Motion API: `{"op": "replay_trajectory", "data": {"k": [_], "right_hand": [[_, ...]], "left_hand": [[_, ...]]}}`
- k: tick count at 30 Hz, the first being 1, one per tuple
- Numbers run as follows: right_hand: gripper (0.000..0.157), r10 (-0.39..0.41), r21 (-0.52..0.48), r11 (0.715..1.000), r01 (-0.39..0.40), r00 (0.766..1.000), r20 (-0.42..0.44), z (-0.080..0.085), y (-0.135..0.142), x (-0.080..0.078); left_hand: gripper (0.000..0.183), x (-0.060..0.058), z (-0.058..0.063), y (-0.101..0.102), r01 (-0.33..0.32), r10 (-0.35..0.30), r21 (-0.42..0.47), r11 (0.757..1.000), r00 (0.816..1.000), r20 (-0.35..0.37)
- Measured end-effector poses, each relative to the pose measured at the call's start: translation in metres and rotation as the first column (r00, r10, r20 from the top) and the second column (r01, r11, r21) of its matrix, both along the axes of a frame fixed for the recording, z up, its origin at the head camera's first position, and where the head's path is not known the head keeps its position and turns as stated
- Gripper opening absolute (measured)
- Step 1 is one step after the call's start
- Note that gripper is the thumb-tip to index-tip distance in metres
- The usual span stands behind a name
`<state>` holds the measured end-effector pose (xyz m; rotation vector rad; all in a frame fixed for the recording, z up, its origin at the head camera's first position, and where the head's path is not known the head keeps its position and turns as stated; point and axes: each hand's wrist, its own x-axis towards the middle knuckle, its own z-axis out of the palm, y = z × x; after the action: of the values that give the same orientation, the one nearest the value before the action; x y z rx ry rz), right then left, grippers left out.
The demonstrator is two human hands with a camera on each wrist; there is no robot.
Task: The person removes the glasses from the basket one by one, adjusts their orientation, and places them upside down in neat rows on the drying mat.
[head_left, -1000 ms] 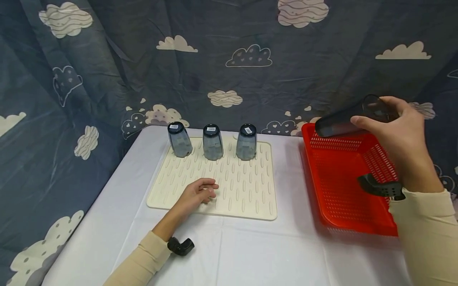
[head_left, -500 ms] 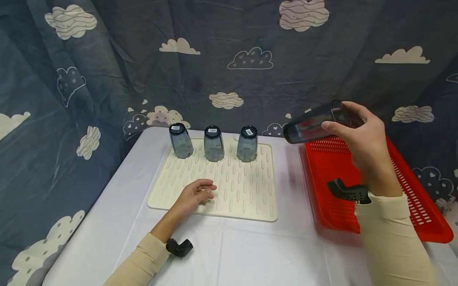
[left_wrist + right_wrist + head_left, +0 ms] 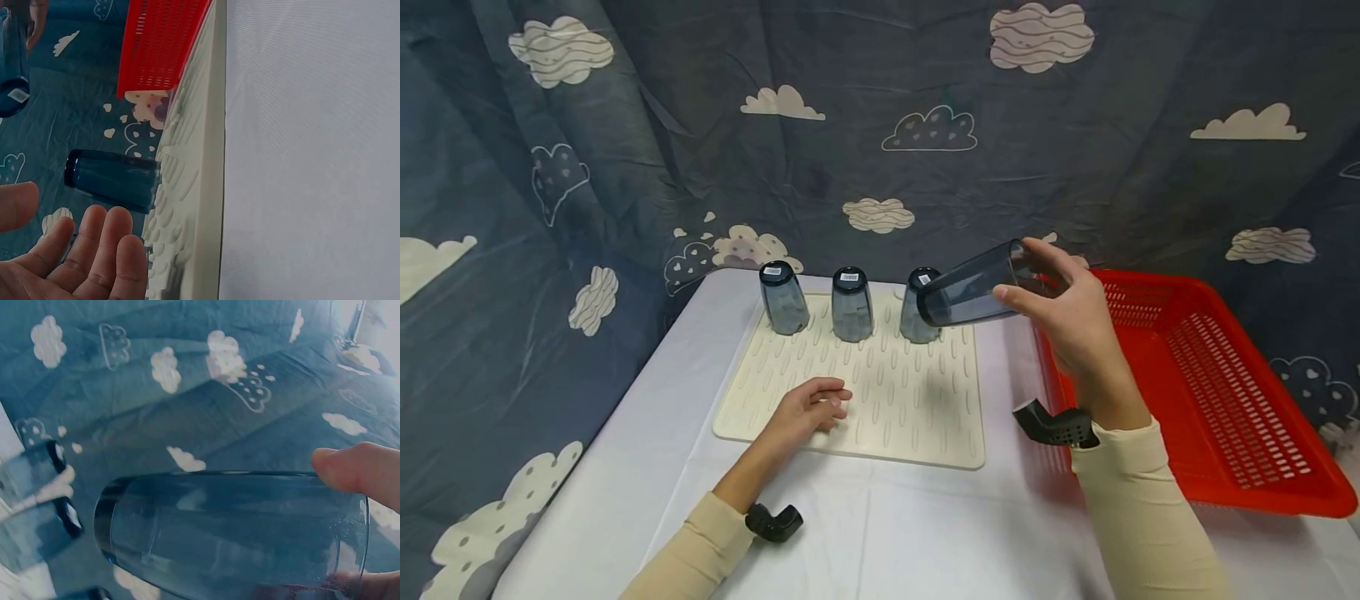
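My right hand (image 3: 1078,321) grips a tinted drinking glass (image 3: 973,287) near its rim, thumb on one side and fingers on the other. That glass is tilted on its side in the air, base to the left, above the right part of a cream drying mat (image 3: 887,417). Three matching glasses stand upside down along the mat's far edge: a left glass (image 3: 785,302), a middle glass (image 3: 852,308) and a right glass (image 3: 916,321), partly hidden by the held one. My left hand (image 3: 808,408) rests over the mat's near-left part, fingers loosely bent, holding nothing.
A red perforated plastic basket (image 3: 1195,367) stands to the right of the mat, partly hidden by my right forearm. White cloth (image 3: 925,533) covers the table. Behind it hangs a dark curtain (image 3: 1075,167) printed with clouds.
My right hand has carried the glass leftward, from over the red basket to above the mat's right part. My left hand has stayed almost in place.
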<state>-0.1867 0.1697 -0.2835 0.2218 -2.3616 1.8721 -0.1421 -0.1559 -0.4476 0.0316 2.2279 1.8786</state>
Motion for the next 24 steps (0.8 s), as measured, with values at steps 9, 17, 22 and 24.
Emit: {"op": "replay_trajectory", "data": {"k": [9, 17, 22, 24], "right_hand": [[0.071, 0.104, -0.030, 0.994, -0.102, 0.993, 0.064, -0.029, -0.032, 0.005], [0.073, 0.153, -0.059, 0.988, -0.146, 0.980, 0.131, -0.060, -0.056, 0.009], [0.073, 0.188, -0.072, 0.981, -0.178, 0.966, 0.177, -0.074, -0.064, 0.011], [0.074, 0.195, -0.068, 0.980, -0.185, 0.963, 0.185, -0.078, -0.066, 0.011]], "left_hand": [[0.041, -0.002, 0.001, -0.001, 0.016, -0.016, 0.008, 1.000, 0.999, -0.038], [0.042, -0.004, -0.003, 0.000, 0.035, -0.033, 0.038, 0.999, 0.998, -0.056], [0.042, -0.003, -0.005, 0.000, 0.045, -0.042, 0.059, 0.997, 0.998, -0.049], [0.042, -0.002, -0.005, 0.000, 0.044, -0.041, 0.065, 0.997, 0.998, -0.051]]}}
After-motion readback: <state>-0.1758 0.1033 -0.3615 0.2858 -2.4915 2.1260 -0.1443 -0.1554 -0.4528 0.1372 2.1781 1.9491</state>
